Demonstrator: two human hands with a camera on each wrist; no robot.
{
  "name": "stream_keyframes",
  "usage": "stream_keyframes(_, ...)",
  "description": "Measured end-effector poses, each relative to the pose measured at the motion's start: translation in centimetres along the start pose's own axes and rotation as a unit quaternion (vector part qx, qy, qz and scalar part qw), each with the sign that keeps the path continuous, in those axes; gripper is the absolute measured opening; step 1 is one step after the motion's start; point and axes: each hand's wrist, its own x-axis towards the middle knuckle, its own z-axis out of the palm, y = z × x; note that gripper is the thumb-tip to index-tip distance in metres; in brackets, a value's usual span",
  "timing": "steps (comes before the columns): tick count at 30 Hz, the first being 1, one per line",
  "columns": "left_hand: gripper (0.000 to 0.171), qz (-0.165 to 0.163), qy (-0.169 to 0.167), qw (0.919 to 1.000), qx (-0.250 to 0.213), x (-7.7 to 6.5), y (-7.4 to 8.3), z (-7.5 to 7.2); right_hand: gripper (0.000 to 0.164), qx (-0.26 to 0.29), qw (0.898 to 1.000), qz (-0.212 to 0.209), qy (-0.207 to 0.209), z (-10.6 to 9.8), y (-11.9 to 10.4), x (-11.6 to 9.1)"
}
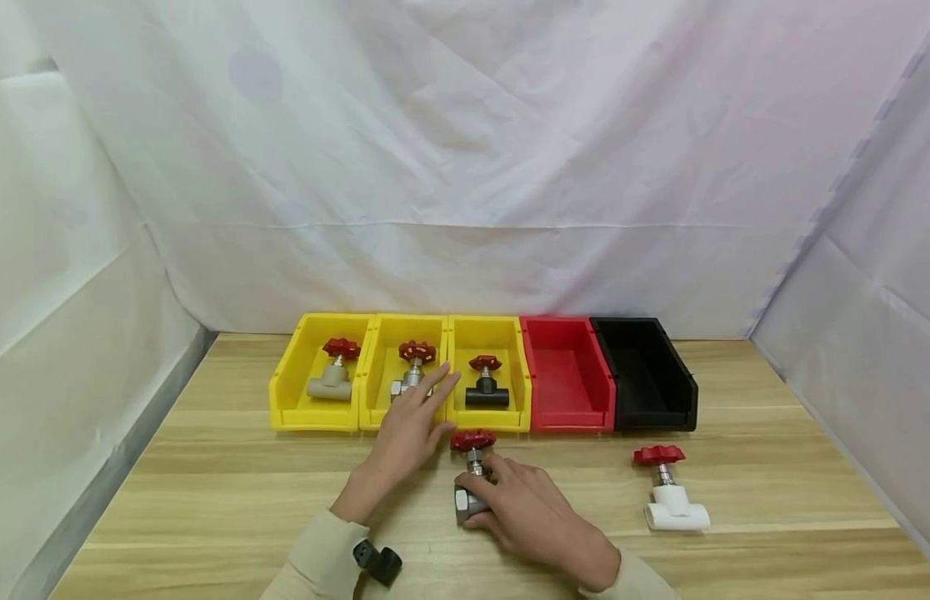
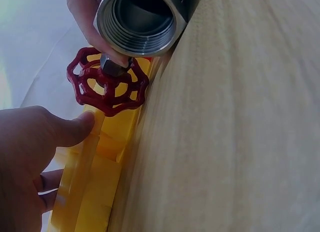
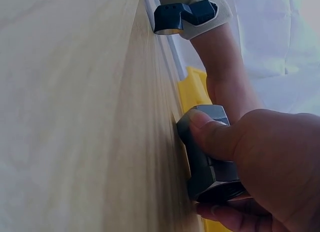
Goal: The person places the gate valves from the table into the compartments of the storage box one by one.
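Observation:
My right hand (image 1: pixel 536 517) grips the grey metal body of a globe valve (image 1: pixel 472 500) with a red handwheel, close over the table in front of the bins. In the left wrist view, the threaded end (image 2: pixel 142 25) of this valve faces the camera, with its red handwheel (image 2: pixel 107 85) below. The thumb (image 3: pixel 215 134) lies along the body in the right wrist view. My left hand (image 1: pixel 405 433) has its fingers extended over the second and third yellow bins, thumb at their front edge. Partly behind those fingers, a silver valve (image 1: pixel 414 379) stands in the second yellow bin (image 1: pixel 378 417).
A beige valve (image 1: pixel 332 379) sits in the left yellow bin (image 1: pixel 285 400), a black valve (image 1: pixel 486 392) in the third (image 1: pixel 510 333). Right of these stand a red bin (image 1: pixel 566 375) and a black bin (image 1: pixel 645 375). A white valve (image 1: pixel 675 504) lies on the table at right.

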Motion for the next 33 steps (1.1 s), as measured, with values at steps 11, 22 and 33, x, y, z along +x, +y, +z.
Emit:
stream_keyframes(11, 0.078, -0.002, -0.002, 1.0000, -0.001, 0.0, 0.0, 0.0, 0.044, 0.001, 1.000, 0.005, 0.003, -0.5, 0.0, -0.1)
stream_keyframes(22, 0.079, -0.001, -0.003, 1.0000, 0.006, 0.0, -0.1, 0.1, 0.043, 0.003, 1.000, 0.007, 0.010, -0.7, 0.0, -0.2)
stream_keyframes(33, 0.078, 0.010, 0.014, 0.9998, 0.009, -0.1, -0.2, 0.2, 0.045, -0.013, 1.000, 0.020, 0.009, -1.6, -0.4, -0.2)
